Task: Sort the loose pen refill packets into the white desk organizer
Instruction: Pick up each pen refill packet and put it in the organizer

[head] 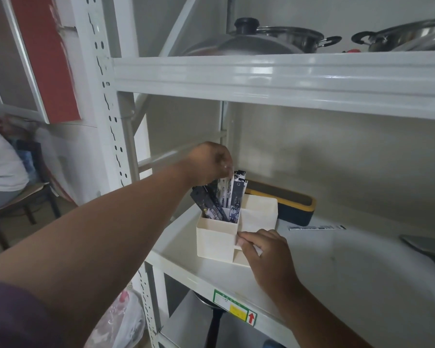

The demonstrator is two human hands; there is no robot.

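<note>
White painted metal shelving [274,71] fills the head camera's view, and on its middle shelf stands a cream-white plastic desk organizer [216,241] with square compartments. It sits near the shelf's front left corner, within easy reach of both arms.

The left hand [209,164] reaches in from above, fingers curled and pinching the top of a narrow printed pen refill packet [227,190]. That packet stands nearly upright in the organizer's tall left compartment among several dark packets [209,205] leaning there already. Holding it by the top end probably lets the hand guide the packet straight down between the others.

The right hand [264,249] rests at the organizer's front, its fingertips [242,239] pinching the low front edge. This likely steadies the light box so it does not slide or tip.

One loose white refill packet [317,227] lies flat on the shelf, to the right of the organizer and apart from it, not yet sorted. Behind the organizer lies a dark blue oblong case with a yellow rim [291,205]. Steel pots [291,38] sit on the shelf above.
</note>
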